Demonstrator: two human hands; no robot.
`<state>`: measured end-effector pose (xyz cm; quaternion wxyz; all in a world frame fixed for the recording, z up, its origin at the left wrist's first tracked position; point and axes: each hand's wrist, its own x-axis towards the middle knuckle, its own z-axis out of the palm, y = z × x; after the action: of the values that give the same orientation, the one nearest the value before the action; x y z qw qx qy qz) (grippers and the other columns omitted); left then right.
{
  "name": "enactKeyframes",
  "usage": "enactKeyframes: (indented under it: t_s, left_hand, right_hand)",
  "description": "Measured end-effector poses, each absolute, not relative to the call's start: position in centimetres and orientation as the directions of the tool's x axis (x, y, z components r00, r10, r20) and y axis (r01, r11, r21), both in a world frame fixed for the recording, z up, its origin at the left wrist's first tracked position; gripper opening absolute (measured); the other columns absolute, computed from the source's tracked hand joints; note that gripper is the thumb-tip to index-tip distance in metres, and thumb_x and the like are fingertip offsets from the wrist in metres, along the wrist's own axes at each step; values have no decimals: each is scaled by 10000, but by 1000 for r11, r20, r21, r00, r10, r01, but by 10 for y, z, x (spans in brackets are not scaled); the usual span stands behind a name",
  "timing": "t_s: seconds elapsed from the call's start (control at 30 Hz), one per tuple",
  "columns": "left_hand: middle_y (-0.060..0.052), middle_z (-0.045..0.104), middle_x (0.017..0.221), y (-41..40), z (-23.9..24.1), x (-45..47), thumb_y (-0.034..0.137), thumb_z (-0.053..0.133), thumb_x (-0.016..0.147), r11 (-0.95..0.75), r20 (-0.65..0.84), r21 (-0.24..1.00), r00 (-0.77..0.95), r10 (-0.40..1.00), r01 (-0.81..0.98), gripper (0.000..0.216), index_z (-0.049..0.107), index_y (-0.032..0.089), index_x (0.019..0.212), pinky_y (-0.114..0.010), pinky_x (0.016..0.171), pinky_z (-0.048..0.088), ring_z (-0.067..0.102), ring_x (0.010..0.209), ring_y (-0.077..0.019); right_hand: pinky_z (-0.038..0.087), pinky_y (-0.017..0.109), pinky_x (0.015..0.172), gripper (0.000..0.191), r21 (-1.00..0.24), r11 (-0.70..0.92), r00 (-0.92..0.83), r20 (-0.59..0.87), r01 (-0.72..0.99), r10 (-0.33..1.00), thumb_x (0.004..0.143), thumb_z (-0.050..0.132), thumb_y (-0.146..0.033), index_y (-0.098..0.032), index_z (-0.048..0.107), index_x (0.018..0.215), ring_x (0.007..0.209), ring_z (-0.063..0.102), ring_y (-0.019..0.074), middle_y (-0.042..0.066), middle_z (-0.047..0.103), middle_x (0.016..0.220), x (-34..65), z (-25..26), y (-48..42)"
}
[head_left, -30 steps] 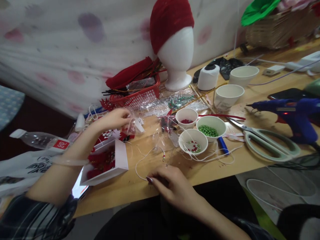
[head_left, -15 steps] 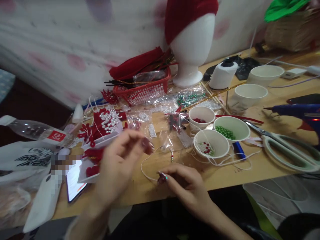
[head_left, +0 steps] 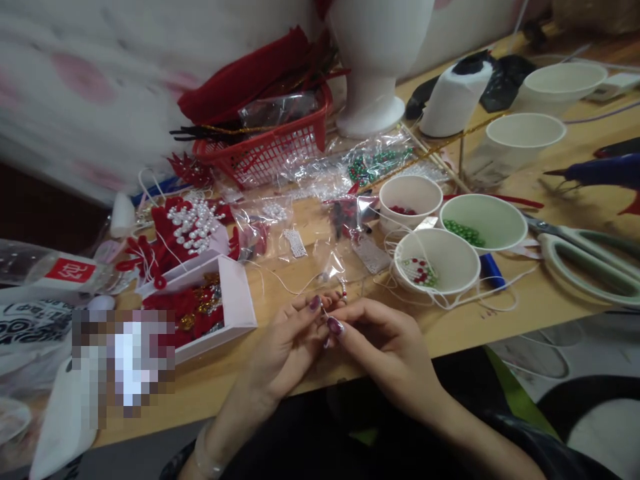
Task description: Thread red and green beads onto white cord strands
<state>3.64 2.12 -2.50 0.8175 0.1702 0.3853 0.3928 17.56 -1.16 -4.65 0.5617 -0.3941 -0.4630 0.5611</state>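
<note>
Left hand (head_left: pixel 285 347) and right hand (head_left: pixel 385 343) meet fingertip to fingertip at the table's (head_left: pixel 450 327) near edge, pinching a thin white cord (head_left: pixel 285 285) that runs away leftward over the wood. Behind: smooth round paper cups (head_left: pixel 430 257) of beads, crinkled clear bags (head_left: pixel 350 230)

Red basket (head_left: pixel 270 150) behind; scissors (head_left: pixel 590 257) right; green beads' cup (head_left: pixel 483 223); thread spool (head_left: pixel 453 100).
</note>
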Motion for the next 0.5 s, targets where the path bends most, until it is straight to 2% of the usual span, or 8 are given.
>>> enactKeyframes:
  t_s: [0.33,0.5]
  left_hand:
    - [-32,720,870,21,-27,34,274,889,637,632,-526,634,351,775,-445,214,734,159,729,-110,562,522,619,673,-68]
    - [-35,721,879,21,-28,34,262,887,639,641,-529,620,363,767,-452,211,736,150,736,-120,564,531,618,653,-66]
  right_hand:
    - [545,227,588,116,-978,52,-60,66,-203,996,875,633,-201,-196,748,867,635,673,121,12,732,728,175,-47,-11]
    - [531,219,582,124,-979,54,-76,70,-199,995,890,623,-207,-196,737,842,627,656,113,3,715,712,176,-47,-9]
